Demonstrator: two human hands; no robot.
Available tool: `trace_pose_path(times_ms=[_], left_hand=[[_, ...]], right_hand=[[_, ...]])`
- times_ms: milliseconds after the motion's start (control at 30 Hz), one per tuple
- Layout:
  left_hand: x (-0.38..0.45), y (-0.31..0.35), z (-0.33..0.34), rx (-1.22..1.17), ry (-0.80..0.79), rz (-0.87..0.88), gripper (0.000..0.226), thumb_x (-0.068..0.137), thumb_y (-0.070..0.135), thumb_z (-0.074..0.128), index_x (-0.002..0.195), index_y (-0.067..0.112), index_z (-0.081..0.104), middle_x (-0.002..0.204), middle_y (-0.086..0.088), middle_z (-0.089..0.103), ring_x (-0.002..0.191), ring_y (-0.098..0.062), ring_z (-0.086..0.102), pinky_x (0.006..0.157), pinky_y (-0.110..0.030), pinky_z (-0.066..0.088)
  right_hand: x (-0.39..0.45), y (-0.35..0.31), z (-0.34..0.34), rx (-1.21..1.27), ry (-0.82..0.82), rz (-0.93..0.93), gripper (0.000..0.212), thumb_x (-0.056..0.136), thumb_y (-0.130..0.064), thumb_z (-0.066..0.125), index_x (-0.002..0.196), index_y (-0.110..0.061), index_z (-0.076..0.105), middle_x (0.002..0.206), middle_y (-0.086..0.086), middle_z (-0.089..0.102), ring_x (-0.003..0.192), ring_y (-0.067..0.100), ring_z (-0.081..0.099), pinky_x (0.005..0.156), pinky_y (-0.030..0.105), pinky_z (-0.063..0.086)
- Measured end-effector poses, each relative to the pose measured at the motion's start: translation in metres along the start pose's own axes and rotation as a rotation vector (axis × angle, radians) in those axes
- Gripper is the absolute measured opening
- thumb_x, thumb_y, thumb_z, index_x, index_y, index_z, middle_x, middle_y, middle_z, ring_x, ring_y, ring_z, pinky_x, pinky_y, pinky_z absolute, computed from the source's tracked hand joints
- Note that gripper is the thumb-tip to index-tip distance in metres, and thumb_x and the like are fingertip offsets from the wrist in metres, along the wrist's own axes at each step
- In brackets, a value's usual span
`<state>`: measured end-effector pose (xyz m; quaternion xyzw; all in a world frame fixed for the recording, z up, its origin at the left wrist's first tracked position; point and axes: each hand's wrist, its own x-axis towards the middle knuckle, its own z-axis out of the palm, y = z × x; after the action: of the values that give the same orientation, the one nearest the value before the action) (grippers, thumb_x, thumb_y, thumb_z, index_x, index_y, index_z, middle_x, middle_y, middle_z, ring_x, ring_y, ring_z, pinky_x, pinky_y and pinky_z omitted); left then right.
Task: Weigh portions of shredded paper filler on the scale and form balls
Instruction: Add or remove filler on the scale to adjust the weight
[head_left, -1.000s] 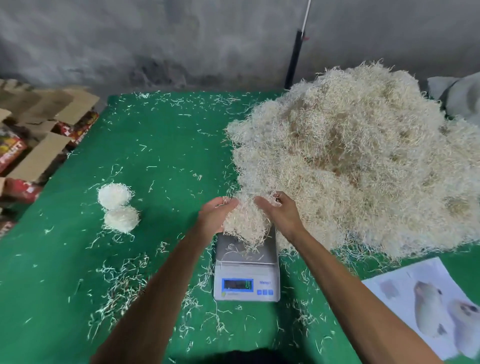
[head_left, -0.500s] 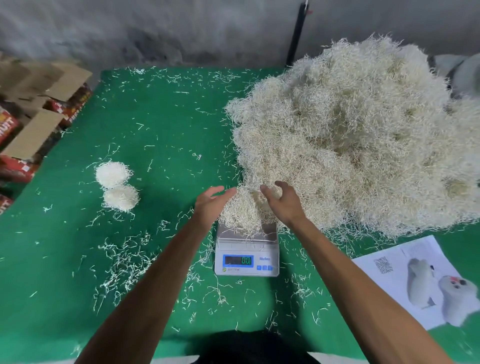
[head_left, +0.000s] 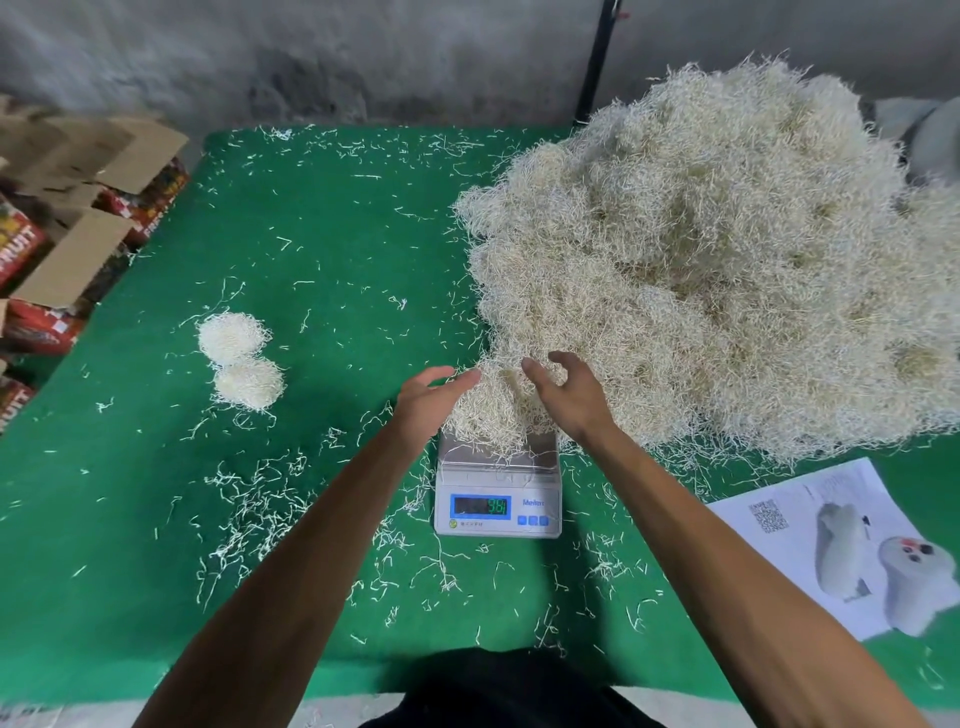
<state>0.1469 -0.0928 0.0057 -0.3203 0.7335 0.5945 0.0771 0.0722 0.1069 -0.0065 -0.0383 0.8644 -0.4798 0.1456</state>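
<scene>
- A green table fills most of the view, littered with loose paper strands; its near edge is partly hidden by the person's dark clothing.
- A big pile of shredded paper covers the table's right side, just beyond and to the right of the hands; its right edge is cut off by the frame.
- Open cardboard boxes stand off the table's left side, well away from the hands, partly cut off; their red printing is too broken up to read.
- A printed sheet lies near the right forearm, showing two white shapes and a square code, too small to make out.
- A white scale sits directly below the hands. Its lit display shows green digits, too blurred to read surely.
- A small clump of paper rests on the scale's platform, between the two hands, hiding most of the platform.
- Two finished balls lie touching each other, well left of the hands.
- The left hand has straight, relaxed fingers laid against the clump's left side.
- The right hand has loosely bent fingers at the clump's right side; whether they pinch any strands cannot be told.
</scene>
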Motion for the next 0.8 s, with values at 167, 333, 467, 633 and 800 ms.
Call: trace_pose_path(times_ms=[167,333,467,633,800], left_hand=[[-0.0013,-0.0031,0.0014,-0.018,-0.002,-0.007,0.075,0.07,0.07,0.076,0.133,0.033,0.058,0.143,-0.003,0.053,0.12,-0.02,0.055,0.104,-0.049,0.048],[-0.0025,-0.0036,0.0044,-0.028,0.02,-0.022,0.07,0.072,0.067,0.076,0.132,0.033,0.06,0.143,-0.003,0.052,0.118,-0.02,0.055,0.095,-0.045,0.053],[-0.0035,-0.0047,0.0044,-0.022,0.021,-0.035,0.07,0.073,0.067,0.076,0.132,0.034,0.06,0.144,-0.004,0.051,0.121,-0.021,0.055,0.097,-0.047,0.053],[-0.0013,-0.0056,0.0025,-0.024,0.034,-0.031,0.07,0.073,0.066,0.077,0.131,0.031,0.06,0.138,-0.006,0.056,0.117,-0.021,0.056,0.098,-0.046,0.052],[-0.0028,-0.0018,0.0054,-0.056,0.027,-0.082,0.071,0.072,0.066,0.078,0.132,0.034,0.057,0.139,-0.003,0.05,0.113,-0.021,0.054,0.075,-0.04,0.059]], right_hand=[[-0.0015,-0.0006,0.0002,0.006,-0.019,-0.004,0.076,0.097,-0.061,0.061,0.153,-0.013,0.043,0.157,0.012,0.046,0.128,0.029,0.06,0.108,0.043,0.043],[-0.0013,-0.0001,0.0017,0.016,-0.015,0.002,0.079,0.095,-0.062,0.063,0.154,-0.013,0.042,0.157,0.012,0.046,0.131,0.027,0.057,0.101,0.036,0.041],[0.0005,0.0005,0.0039,0.018,-0.018,0.006,0.079,0.095,-0.062,0.064,0.153,-0.014,0.042,0.159,0.012,0.043,0.134,0.031,0.054,0.109,0.045,0.044],[0.0022,-0.0004,0.0051,0.023,-0.018,-0.003,0.08,0.093,-0.063,0.065,0.153,-0.015,0.043,0.159,0.011,0.042,0.134,0.031,0.055,0.113,0.051,0.044],[0.0075,0.0006,0.0039,0.028,0.019,-0.024,0.077,0.092,-0.06,0.069,0.15,-0.015,0.048,0.157,0.008,0.046,0.139,0.028,0.05,0.112,0.045,0.041]])
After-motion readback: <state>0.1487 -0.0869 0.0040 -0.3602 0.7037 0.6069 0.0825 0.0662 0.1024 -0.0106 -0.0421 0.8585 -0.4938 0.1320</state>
